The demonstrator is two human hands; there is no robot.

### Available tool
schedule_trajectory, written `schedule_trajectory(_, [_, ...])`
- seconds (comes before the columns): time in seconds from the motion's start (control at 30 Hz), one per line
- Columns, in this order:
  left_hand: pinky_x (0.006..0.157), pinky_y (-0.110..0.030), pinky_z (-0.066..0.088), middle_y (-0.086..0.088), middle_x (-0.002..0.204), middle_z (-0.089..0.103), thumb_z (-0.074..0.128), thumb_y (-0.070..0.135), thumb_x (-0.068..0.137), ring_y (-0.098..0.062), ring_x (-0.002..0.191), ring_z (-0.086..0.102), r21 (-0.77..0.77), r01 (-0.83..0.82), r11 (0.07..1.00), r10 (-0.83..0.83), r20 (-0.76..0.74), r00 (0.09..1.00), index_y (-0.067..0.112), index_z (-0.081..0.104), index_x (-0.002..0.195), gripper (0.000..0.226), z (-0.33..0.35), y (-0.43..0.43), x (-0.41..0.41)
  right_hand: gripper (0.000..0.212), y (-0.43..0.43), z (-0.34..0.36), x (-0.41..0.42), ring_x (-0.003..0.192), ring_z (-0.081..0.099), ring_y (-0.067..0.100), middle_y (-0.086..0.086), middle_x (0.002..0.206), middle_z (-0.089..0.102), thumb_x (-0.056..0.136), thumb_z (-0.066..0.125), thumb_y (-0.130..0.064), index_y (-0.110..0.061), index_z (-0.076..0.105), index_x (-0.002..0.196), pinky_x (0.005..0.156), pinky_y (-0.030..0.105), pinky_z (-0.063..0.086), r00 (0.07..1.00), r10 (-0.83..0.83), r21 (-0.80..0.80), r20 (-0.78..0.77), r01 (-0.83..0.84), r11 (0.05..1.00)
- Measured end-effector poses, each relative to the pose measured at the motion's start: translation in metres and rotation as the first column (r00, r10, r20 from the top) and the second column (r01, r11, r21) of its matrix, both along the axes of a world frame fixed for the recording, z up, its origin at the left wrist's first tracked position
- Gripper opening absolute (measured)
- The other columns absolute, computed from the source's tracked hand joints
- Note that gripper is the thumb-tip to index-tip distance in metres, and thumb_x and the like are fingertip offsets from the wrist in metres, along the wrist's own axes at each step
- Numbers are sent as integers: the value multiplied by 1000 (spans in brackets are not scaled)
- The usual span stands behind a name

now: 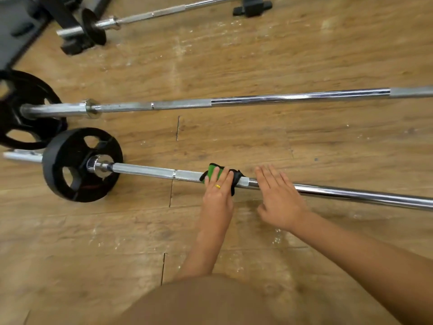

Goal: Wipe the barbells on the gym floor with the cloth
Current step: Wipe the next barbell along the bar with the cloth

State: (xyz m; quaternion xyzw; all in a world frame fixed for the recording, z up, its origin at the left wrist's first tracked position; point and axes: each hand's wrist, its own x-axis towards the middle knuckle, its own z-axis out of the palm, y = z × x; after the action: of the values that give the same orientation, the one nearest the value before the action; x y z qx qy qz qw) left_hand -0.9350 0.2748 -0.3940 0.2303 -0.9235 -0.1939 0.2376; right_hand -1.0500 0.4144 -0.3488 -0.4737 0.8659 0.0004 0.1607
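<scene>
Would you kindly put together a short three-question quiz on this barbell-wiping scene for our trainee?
1. True or false: the green cloth lies on the farthest barbell.
2. The right hand rests on: A the wooden floor; B the nearest barbell; C a weight plate.
3. Fill in: the ___ hand presses the cloth.
Key: 1 false; 2 B; 3 left hand.

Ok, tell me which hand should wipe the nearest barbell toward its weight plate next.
Left. The left hand presses the green and black cloth on the nearest barbell, on the side of the weight plate. The right hand rests flat on bare bar, without cloth, farther from it.
</scene>
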Motion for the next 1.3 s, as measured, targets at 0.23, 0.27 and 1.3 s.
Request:
schedule_trajectory(0.23, [106,-56,45,-11,133,64,42,3,89,-36,129,55,-186,220,958,-181,206,962,2,62,130,45,12,-22,1,92,-6,27,-48,155,-10,25,15,167,-10,99,51,-35,-3,-13,157,125,32,2,960,186,193,209,-227,955])
schedule_trajectory(0.27, [106,-57,45,-11,134,63,47,-1,88,-37,130,53,-188,226,956,-187,206,961,2,61,131,45,12,-22,1,92,-5,30,-55,155,-10,26,15,167,-10,100,52,-34,-3,-13,157,125,32,3,957,200,218,211,-246,945])
schedule_trajectory(1.3, [115,-53,31,-14,149,51,68,-17,78,-36,139,46,-183,312,932,-252,290,923,3,52,143,70,18,-11,-4,76,0,-35,3,155,12,27,12,162,29,84,46,-20,-4,28,156,125,48,5,956,-263,-359,-131,201,912])
